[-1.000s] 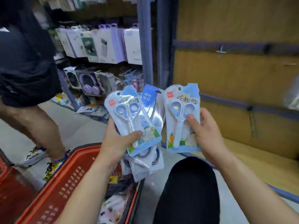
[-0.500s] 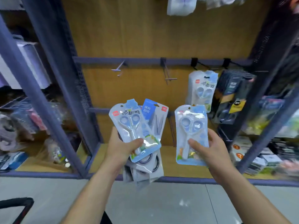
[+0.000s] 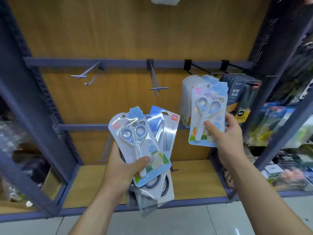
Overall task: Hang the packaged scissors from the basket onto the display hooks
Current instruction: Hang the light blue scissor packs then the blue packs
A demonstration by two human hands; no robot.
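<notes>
Wooden-backed rack ahead, right hand pinches one scissors pack toward matching hung packs, left hand gripping spare packs.

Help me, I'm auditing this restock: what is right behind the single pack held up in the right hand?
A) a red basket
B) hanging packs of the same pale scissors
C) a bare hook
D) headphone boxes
B: the single pack in the right hand overlaps a hanging row of matching packs; the bare hooks sit further left, and the left hand grips the other packs lower down.
</notes>
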